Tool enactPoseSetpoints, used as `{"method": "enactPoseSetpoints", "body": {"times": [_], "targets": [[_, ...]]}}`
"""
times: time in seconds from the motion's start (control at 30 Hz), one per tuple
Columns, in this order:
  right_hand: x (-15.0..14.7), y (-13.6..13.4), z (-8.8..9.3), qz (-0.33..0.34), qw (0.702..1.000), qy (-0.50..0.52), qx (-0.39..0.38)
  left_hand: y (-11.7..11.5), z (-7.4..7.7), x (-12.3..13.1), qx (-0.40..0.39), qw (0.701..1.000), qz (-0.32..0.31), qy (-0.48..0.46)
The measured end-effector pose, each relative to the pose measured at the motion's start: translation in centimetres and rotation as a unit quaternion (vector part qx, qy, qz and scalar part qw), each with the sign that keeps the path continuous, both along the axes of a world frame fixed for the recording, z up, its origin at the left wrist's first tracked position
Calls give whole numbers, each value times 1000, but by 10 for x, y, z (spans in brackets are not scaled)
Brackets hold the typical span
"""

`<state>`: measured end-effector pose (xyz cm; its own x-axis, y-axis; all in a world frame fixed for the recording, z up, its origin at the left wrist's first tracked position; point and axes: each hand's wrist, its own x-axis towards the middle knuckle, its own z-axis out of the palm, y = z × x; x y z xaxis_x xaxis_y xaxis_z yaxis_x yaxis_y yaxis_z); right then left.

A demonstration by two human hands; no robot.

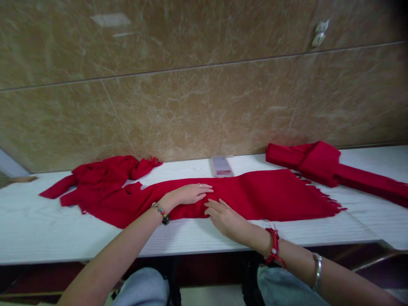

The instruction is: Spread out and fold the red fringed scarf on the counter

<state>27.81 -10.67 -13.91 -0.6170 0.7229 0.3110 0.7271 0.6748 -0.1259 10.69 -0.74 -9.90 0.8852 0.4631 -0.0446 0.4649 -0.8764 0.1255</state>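
Observation:
A long red fringed scarf [270, 193] lies spread along the white table [38, 229]. Its left part is bunched up near the wall. My left hand [188, 194] lies flat on the middle of the scarf with fingers stretched out to the right; it wears a ring and a beaded bracelet. My right hand [223, 216] rests flat on the scarf's near edge just right of the left hand, fingers spread and pointing left. A red cord bracelet and a silver bangle are on my right wrist.
A second red scarf [318, 163], folded and wrapped, lies at the back right of the table. A small blurred box [222, 165] stands against the marble wall [204, 85] behind the spread scarf. My knees show below the table's front edge.

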Motion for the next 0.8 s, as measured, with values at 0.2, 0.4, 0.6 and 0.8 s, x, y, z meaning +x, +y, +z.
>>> {"method": "enactPoseSetpoints", "body": {"times": [0.2, 0.4, 0.6, 0.8], "targets": [[2, -3, 0, -85, 996, -12, -18, 4, -10, -17, -27, 989, 137, 54], [5, -5, 3, -54, 998, -16, -19, -7, -5, 1, -27, 994, 85, 60], [19, 4, 20, -53, 997, 12, -54, -34, -15, -11, 5, 976, 212, 55], [34, 23, 25, -90, 987, -88, -100, -48, -10, -14, -30, 950, 300, 85]]}}
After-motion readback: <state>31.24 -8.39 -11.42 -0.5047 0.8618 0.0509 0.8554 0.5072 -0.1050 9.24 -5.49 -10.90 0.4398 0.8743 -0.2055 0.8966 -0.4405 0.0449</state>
